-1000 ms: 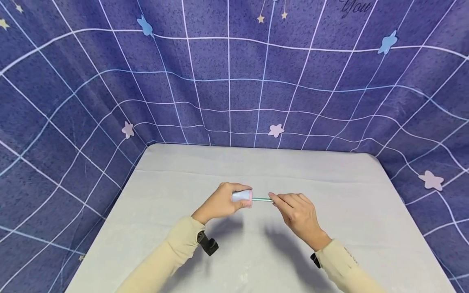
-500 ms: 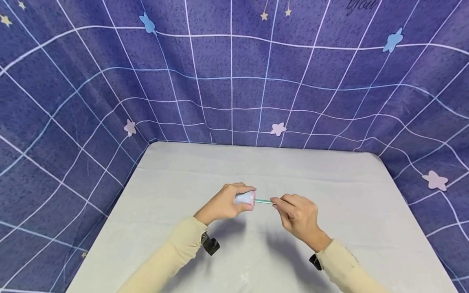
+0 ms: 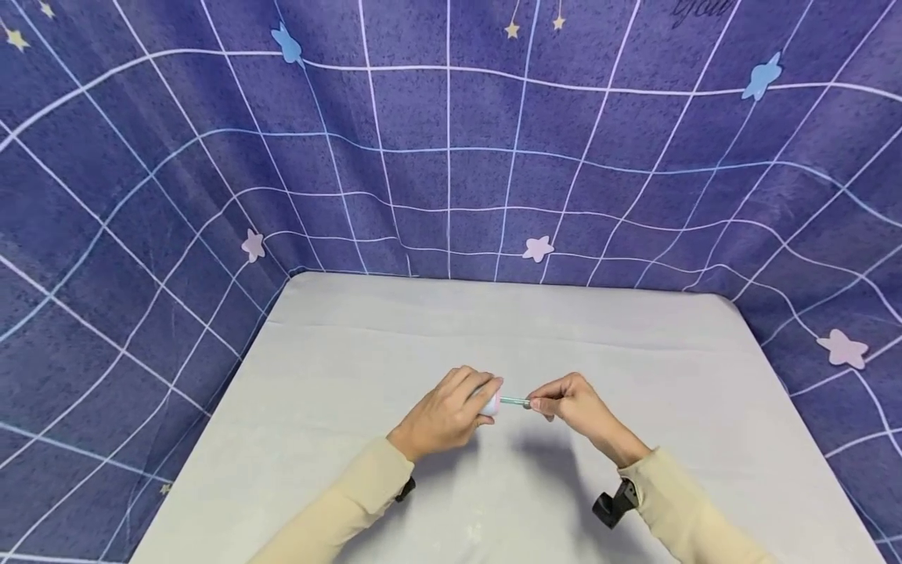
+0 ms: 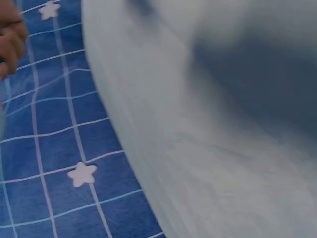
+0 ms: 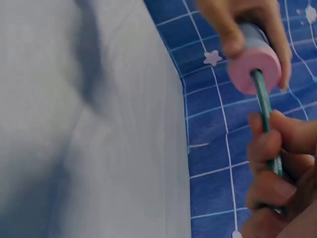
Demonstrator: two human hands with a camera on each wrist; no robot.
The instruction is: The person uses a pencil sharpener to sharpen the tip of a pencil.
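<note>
My left hand [image 3: 445, 413] grips a light-blue and pink pencil sharpener [image 3: 491, 404], its fingers wrapped over the top and covering most of it. A green pencil [image 5: 264, 104] runs into the hole in the sharpener's pink end, as the right wrist view shows. The fingers and thumb of my right hand [image 3: 581, 409] pinch the pencil's other end. Both hands are held up over the white table, with only a short length of pencil between them. In the left wrist view just part of the right hand [image 4: 11, 42] appears at the left edge.
A white-covered table [image 3: 352, 313] lies below the hands, with their shadows on it. Behind it and at both sides hangs a dark-blue curtain [image 3: 409, 180] with a grid and stars. A black wrist camera [image 3: 615, 503] sits at the right cuff.
The left hand has rolled over, so its back faces up and hides more of the sharpener. My right hand has turned the other way, thumb now showing. Both sit slightly lower; the left is further right.
</note>
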